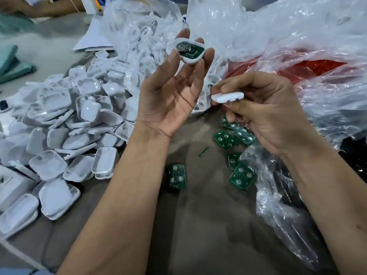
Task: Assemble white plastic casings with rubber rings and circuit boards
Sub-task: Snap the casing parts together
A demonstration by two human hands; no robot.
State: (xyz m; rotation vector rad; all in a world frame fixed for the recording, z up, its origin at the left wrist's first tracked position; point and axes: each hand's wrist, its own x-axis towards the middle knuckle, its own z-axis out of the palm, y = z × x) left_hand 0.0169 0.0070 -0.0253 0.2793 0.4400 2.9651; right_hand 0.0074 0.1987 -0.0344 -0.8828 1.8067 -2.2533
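The left hand (172, 92) is raised palm up, fingers spread and only lightly bent, its fingertips pinching a casing half (189, 51) held up at the far centre. That half lies open toward the camera with a green board and a round silver coin cell (183, 46) seated inside. The right hand (264, 114) sits lower and to the right, fingers curled, thumb and forefinger clamped on a white lid (227, 96) held edge-on, just beside the left palm and apart from the filled half. Both forearms reach in from the near edge, the left angled up from the near left, the right coming in from the near right.

On the brown cloth (198, 225) beneath the hands I count about six loose green boards (242, 176): one alone near the left forearm (175, 178), the rest clustered under the right hand, plus a thin green sliver (203, 151). To the left is a heap of white casings (69, 124), too many to count. Crumpled clear plastic bags (288, 36) fill the far right, with something red (309, 68) showing through. Another person's arm (45, 6) rests at the far left.
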